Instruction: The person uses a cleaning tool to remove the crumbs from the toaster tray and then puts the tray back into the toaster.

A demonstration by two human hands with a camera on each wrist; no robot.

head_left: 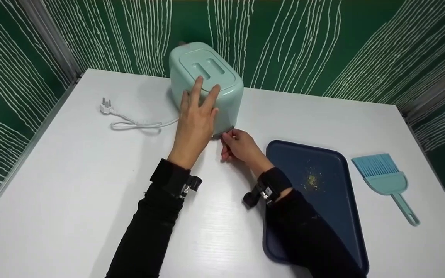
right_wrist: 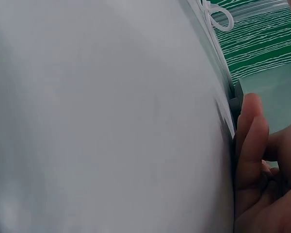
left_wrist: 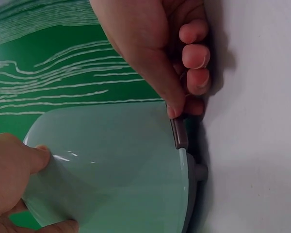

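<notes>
A mint-green toaster point(head_left: 228, 108) with a two-slot lid on top stands at the back of the table. Spread over its near top edge, my left hand point(head_left: 195, 121) rests with fairly straight fingers on the lid and side. Low at the toaster's near bottom corner, my right hand point(head_left: 243, 144) pinches the dark edge of the crumb tray point(left_wrist: 180, 133) between thumb and index finger. The other right fingers point(left_wrist: 196, 56) curl loosely close over the table. Most of the crumb tray is hidden inside the toaster's base.
A dark blue serving tray point(head_left: 334, 216) with yellowish crumbs point(head_left: 312, 180) lies under my right forearm. Right of it is a small blue-green brush point(head_left: 386, 183). The toaster's white cord and plug point(head_left: 106, 107) lie to the left. A green, white-streaked wall point(head_left: 303, 46) stands behind.
</notes>
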